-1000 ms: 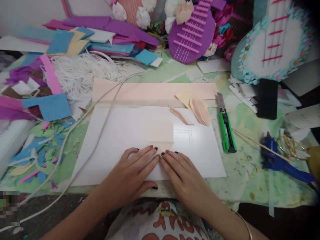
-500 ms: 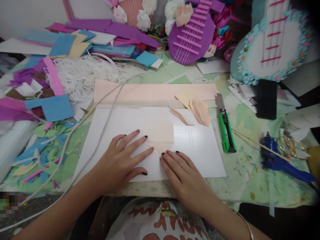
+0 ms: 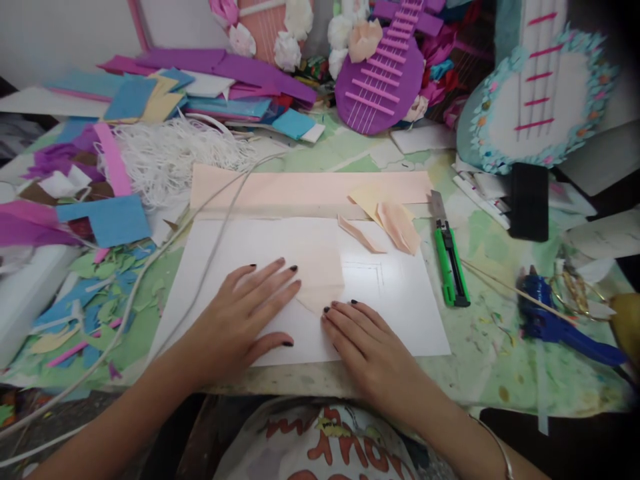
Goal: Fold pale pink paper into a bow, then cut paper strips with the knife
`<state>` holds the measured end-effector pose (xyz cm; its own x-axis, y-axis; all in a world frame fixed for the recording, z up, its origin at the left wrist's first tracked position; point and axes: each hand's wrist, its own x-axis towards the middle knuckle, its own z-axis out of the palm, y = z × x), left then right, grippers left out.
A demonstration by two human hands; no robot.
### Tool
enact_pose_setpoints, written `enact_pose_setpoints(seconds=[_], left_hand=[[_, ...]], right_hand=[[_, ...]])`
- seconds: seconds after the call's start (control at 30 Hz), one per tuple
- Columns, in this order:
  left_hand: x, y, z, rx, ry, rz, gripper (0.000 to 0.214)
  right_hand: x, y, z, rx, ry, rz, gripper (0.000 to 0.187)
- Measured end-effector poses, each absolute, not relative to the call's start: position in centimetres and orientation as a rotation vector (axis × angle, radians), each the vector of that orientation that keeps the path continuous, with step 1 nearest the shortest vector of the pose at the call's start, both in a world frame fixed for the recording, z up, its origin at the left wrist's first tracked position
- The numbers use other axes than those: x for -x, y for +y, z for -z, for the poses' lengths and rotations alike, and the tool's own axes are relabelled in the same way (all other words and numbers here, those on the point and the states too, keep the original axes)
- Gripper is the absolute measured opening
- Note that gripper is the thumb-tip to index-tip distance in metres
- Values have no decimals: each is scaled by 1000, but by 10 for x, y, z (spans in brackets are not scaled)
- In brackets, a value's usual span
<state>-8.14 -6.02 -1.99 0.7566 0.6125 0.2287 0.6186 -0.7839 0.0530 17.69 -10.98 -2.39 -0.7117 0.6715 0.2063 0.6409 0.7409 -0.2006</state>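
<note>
A small pale peach paper (image 3: 320,257) lies flat on the white sheet (image 3: 415,327), just in front of the person, and serves here as the clock's centre. Its far part is square-cornered, a crease crosses it nearer the person, and below that line the near end narrows toward 6 o'clock, so some folding looks done there; whether that end is pressed fully flat, I cannot tell. The far corners show no fold, and that part seems unworked. At 8 o'clock the left hand (image 3: 250,317) rests with fingers spread, the forefinger reaching the paper's left side and the thumb held apart. Toward 5 o'clock the right hand (image 3: 373,340) lies with fingers straight and close together, tips at the narrowing end — neither hand appears to grip anything. Around 2 o'clock sit a narrow folded piece (image 3: 360,237) and a broader folded piece (image 3: 397,230), both more fully shaped than the paper at centre, beside a yellowish scrap (image 3: 364,197). A long peach strip (image 3: 300,187) stretches across 12 o'clock. Pencil lines (image 3: 367,267) show at 3 o'clock, uncut as far as can be seen — and farther out that way lies a green cutter (image 3: 450,267), blade exposed, in neither hand.
</note>
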Motion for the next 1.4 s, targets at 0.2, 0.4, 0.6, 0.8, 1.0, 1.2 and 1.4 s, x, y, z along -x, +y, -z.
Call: enact_pose_setpoints(seconds=[0.2,0.4,0.6,0.8,1.0,1.2,1.4], left_hand=[[60,-73,20,3008,-979,229,63],[26,-104,14,3033,-1270,516,52],[49,-89,20,2984,-1264,753,25],[63,-74,26,3071,-995,686,23],[41,-75,30,3001,-1212,961,14],[26,-79,22,3062,-1469,1146,12],[39,-75,26,3228,-1222,865,21]], right_hand=[[-199,-90,20,1121,-2522,-94,23],[-192,-96,16,1093,-2439,-141,28],[-189,-97,24,1103,-2487,-197,23],[-193,-92,26,1091,-2444,-210,22],[-180,-97,18,1000,-2447,-316,31],[-172,-92,22,1070,-2347,-280,28],[-181,-87,24,1066,-2083,-427,22]])
